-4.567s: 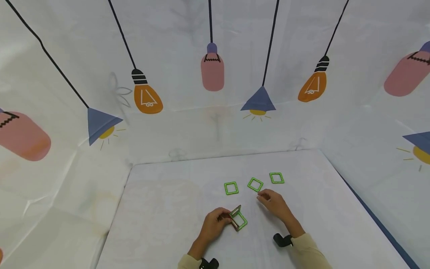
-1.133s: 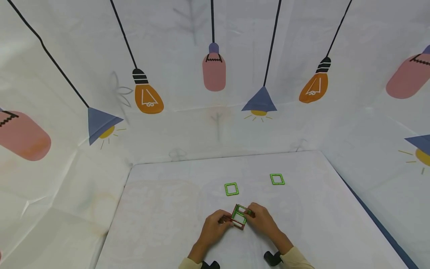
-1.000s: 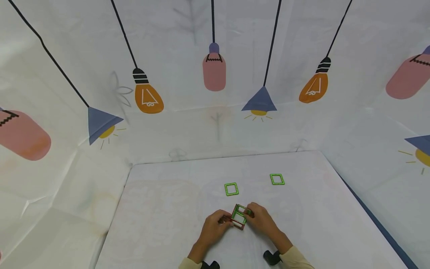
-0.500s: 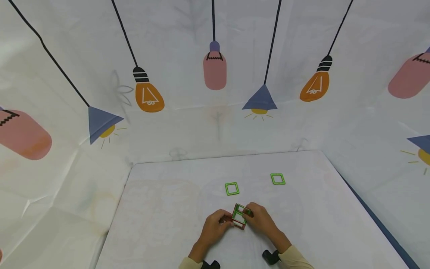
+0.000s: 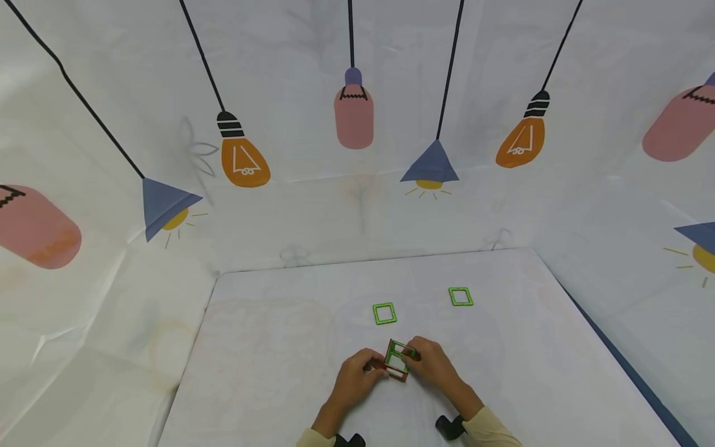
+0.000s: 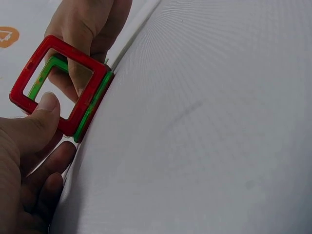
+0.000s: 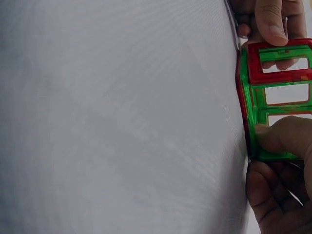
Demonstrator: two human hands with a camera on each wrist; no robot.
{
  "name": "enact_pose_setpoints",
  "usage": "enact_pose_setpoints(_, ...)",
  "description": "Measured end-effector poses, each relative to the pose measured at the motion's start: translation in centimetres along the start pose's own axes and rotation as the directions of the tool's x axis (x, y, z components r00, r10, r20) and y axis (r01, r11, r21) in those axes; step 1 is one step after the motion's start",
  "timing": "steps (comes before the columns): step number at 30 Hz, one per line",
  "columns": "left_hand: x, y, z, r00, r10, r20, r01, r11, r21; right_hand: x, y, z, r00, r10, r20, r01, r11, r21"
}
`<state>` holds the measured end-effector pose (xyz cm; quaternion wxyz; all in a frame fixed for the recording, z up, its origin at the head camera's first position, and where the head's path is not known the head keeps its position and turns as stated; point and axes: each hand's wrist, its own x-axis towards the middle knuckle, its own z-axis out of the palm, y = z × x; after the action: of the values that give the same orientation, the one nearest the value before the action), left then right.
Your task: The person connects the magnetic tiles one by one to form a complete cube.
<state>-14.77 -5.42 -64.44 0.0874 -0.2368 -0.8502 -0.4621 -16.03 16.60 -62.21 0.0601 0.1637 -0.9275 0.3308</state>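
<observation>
Several square magnetic tiles, open frames in red and green, are joined into a small box-like form (image 5: 389,352) at the table's front middle. My left hand (image 5: 353,377) pinches its left side; in the left wrist view the thumb lies on a red square tile (image 6: 78,54), with a green tile (image 6: 41,80) behind it. On the right side, my right hand (image 5: 436,367) pinches a green tile (image 7: 262,97) between thumb and fingers. Fingers cover part of the form. Its lower edge meets the white surface in both wrist views.
Two loose green square tiles lie farther back, one green tile (image 5: 376,315) behind the form and another green tile (image 5: 462,304) to the right. The white table (image 5: 268,360) ends at a white wall sheet (image 5: 313,217) printed with lamps.
Since the earliest frame, the right hand has brought the middle loose green tile to the form, which now has one more square. Over the last second both hands hold nearly still.
</observation>
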Motion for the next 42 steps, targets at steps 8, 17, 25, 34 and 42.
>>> enact_pose_setpoints(8, 0.1, -0.5, -0.1, 0.999, 0.010, 0.051, -0.007, 0.998, -0.060, -0.2, 0.3, 0.1, 0.999, -0.016, -0.035, 0.016, 1.000, -0.004)
enact_pose_setpoints(17, 0.9, -0.8, -0.8, 0.990, -0.075, 0.119, 0.099, 0.974, -0.206, -0.1, 0.3, 0.1, 1.000, -0.013, -0.015, 0.013, 1.000, 0.026)
enact_pose_setpoints(25, 2.4, -0.6, -0.7, 0.990, -0.030, 0.139, 0.054, 0.983, -0.175, 0.3, 0.5, -0.2, 0.999, -0.041, 0.017, 0.040, 0.999, 0.036)
enact_pose_setpoints(34, 3.5, -0.1, -0.1, 0.986, -0.055, 0.155, 0.079, 0.985, -0.156, 1.0, 0.6, -0.6, 0.991, -0.086, 0.107, 0.080, 0.995, 0.061)
enact_pose_setpoints(42, 3.3, -0.4, 0.1, 0.988, -0.075, 0.137, 0.095, 0.984, -0.151, 1.0, 1.0, -1.1, 0.988, -0.071, 0.139, 0.061, 0.995, 0.078)
